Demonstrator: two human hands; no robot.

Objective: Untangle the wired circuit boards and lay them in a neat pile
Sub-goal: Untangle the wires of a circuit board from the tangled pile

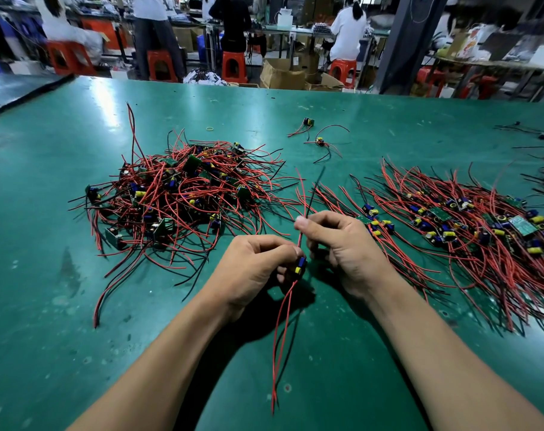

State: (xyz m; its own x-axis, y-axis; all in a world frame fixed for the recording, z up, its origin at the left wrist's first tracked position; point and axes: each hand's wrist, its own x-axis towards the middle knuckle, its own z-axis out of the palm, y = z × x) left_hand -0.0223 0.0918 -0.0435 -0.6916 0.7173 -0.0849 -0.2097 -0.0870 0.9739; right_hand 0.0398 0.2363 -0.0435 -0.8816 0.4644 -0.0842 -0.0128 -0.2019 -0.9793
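A broad green tabletop (46, 244), smooth, faintly glossy and flecked with pale scuffs, filled most of the view. Beyond its far edge stood red plastic stools (233, 65) and open brown cardboard boxes (281, 74).

Two masses of wired circuit boards lay on it. To the left sat a tangled heap (183, 194) of small green rectangular boards carrying blue and yellow cylindrical components, with thin red and black insulated wires looping and jutting in every direction. To the right spread a flatter sorted pile (469, 231) of the same boards, set in a rough band with their wires fanned out roughly parallel above and below it. The boards in either mass were too many and too overlapped to count.

Two bare hands worked over the tabletop between the heaps, near its front. The left hand (252, 269) had its grip clamped on one small circuit board (300, 266), whose blue and yellow components showed past the fingertips. The right hand (342, 244), just beside it, had its grip pinched together, thumb against forefinger, on that board's upper wires (304, 197), one red and one black, rising straight up. Two lower wires (280, 337), also red and black, hung slack toward the camera.

Farther back, well apart from both heaps, lay two stray wired boards (308, 122) (319, 141), and to their left one small yellow rubber band (209, 129).
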